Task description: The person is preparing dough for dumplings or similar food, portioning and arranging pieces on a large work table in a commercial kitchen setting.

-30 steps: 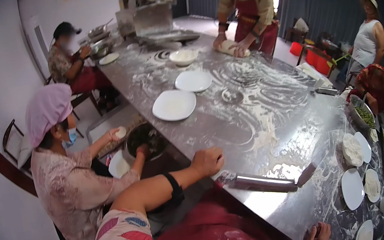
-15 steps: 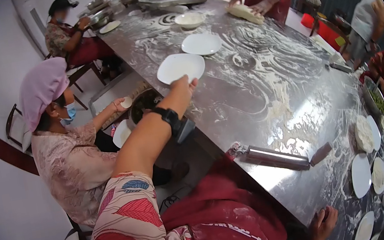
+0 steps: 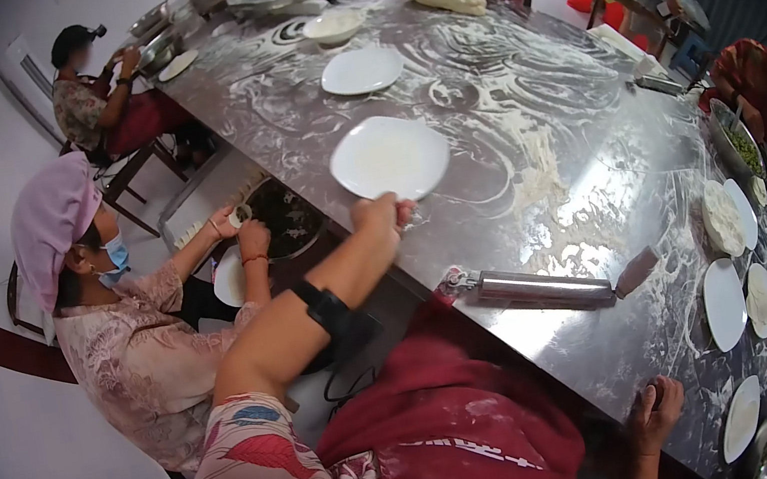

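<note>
**Across a long, flour-streaked grey metal table (image 3: 504, 229)**

Near the edge lies a shiny, cylindrical metal rolling pin (image 3: 544, 289). Beyond it, a glossy white rounded-square plate (image 3: 390, 157) sits on the table. The left hand (image 3: 382, 214) grasps that plate's near rim; the right hand (image 3: 657, 409) rests at the table's edge, fingers loosely bent, nothing visible in it.

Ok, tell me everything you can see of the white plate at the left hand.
The white plate is a shallow rounded square, smooth and ceramic-looking, with its inner face up. It is near the edge of the floury metal table, apart from a second white plate beyond it. The left hand appears to grip its near rim. Whether it lies flat or is slightly lifted, I can't tell.
</note>
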`<state>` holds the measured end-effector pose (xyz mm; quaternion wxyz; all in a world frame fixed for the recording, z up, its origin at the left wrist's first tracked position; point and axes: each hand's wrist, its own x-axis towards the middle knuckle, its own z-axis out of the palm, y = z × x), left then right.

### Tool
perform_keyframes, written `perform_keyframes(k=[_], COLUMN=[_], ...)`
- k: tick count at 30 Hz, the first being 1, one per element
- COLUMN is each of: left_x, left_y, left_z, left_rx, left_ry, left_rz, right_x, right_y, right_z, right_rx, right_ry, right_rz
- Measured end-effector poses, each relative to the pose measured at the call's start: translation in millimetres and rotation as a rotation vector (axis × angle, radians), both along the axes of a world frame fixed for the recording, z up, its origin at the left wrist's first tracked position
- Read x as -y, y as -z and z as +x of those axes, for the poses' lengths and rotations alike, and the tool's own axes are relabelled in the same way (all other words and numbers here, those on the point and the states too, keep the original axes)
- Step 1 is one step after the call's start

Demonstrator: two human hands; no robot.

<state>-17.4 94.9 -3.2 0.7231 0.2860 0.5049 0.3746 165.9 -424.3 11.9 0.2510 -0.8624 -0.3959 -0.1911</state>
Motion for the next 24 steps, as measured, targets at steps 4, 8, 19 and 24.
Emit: perform_keyframes(k=[4, 8, 19, 24], left_x=[34.5, 37.0, 38.7, 23.3], left_y=[-7.9, -21.1, -4.2, -0.9], left_z=[38.3, 41.5, -32.2, -30.0], left_rx=[-0.022, -0.116, -0.771, -0.829], left_ry=[0.159, 0.283, 0.425, 0.624], left_rz=[-0.008, -0.012, 1.447, 1.714], right_x=[2.3, 10.2, -3.1, 1.9], right_y=[1.2, 7.8, -24.2, -24.3], right_z=[-0.5, 3.0, -4.1, 2.1], right_rx=[-0.020, -0.112, 0.086, 0.167], right_ry=[0.012, 0.045, -0.074, -0.170], right_rz=[0.002, -0.039, -0.153, -0.230])
